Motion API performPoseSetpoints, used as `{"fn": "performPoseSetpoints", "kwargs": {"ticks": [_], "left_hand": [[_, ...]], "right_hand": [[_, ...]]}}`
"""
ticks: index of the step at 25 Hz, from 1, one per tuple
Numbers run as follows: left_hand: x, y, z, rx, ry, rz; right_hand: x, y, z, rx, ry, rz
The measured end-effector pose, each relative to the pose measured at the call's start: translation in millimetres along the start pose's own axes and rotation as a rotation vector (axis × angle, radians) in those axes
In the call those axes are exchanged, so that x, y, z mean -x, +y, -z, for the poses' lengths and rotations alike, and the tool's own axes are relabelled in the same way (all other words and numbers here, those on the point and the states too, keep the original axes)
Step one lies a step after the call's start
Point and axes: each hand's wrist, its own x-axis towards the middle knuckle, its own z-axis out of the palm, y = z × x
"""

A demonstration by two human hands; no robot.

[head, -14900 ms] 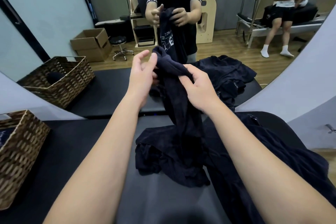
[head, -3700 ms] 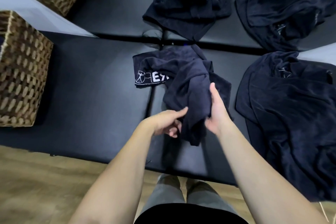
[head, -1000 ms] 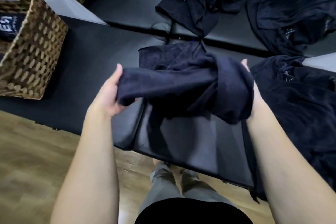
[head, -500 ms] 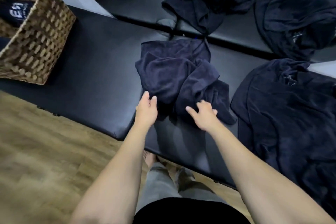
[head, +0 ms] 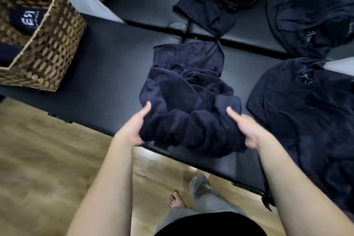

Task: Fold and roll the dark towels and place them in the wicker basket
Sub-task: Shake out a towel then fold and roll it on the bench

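Black padding on the bench point(head: 107, 59) is giving the crumpled dark towel point(head: 187, 105) a flat bed for folding. Both the left hand point(head: 134, 128) and right hand point(head: 247, 128) are gripping its near edge — likely to spread it — while the wicker basket point(head: 47, 50) is waiting well to the towel's left.

place: studio/spa room | cues: padded black bench point(head: 107, 59), wood floor point(head: 47, 159)

A black padded tabletop point(head: 107, 59) stands on a wood-plank floor point(head: 47, 159). On it lie a woven wicker basket point(head: 51, 48) at the left end, a crumpled dark navy towel point(head: 183, 90) mid-surface, and a heap of dark towels point(head: 306, 120) at the right.
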Motion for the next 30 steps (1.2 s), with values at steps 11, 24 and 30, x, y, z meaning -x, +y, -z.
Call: {"fn": "performPoseSetpoints", "kwargs": {"ticks": [11,24,30], "left_hand": [[16,-107,113,-0.557,0.144,0.327],[-58,-72,37,-0.811,0.435,-0.39],[-104,-36,9,-0.818,0.466,-0.302]], "right_hand": [[55,132,22,0.14,0.034,-0.294],[-9,103,-23,0.722,0.607,0.117],[-69,52,-35,0.928,0.581,0.02]]}}
